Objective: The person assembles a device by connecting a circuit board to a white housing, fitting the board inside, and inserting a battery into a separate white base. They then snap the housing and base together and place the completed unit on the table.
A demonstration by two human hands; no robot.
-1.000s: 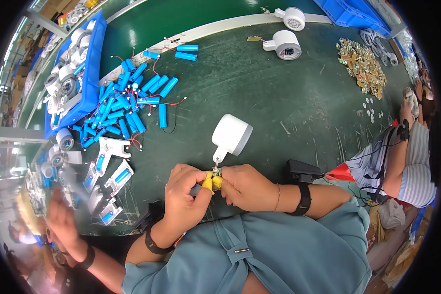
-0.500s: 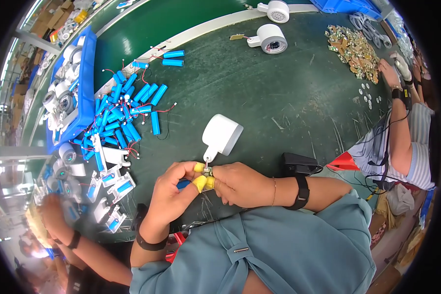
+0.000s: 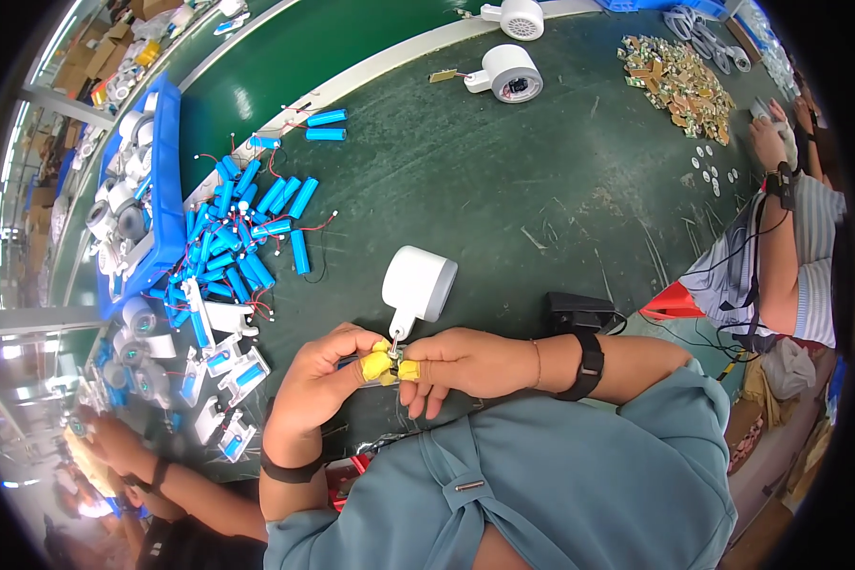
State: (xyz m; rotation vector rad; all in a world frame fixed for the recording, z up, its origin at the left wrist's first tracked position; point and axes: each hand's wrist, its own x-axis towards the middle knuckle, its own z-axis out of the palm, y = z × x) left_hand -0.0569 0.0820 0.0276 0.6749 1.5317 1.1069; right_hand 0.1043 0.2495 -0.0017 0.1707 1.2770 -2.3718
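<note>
In front of my body, both hands meet with yellow finger cots on several fingertips. My left hand (image 3: 325,376) is closed, its thumb and forefinger pinching a small circuit board, mostly hidden by the fingers. A bit of blue, like a battery cell, shows inside that hand. From the other side my right hand (image 3: 461,366) pinches the same small piece, its lower fingers loosely curled. Just beyond my fingertips a white fan-like housing (image 3: 414,280) with a grey rim lies on the green table, its narrow neck and a short lead reaching to my fingers.
Left are a heap of blue battery cells (image 3: 228,233), white handle shells (image 3: 245,372) and a blue crate (image 3: 168,180) of housings. Two more housings (image 3: 513,74) lie at the back. A circuit-board pile (image 3: 679,85) and a co-worker's arm (image 3: 774,218) are right; another co-worker's arm (image 3: 185,489) is left.
My hands stay together, but the right fingers have shifted and spread lower. The white housing has moved slightly nearer and left. The right co-worker's hand has moved away from the board pile.
</note>
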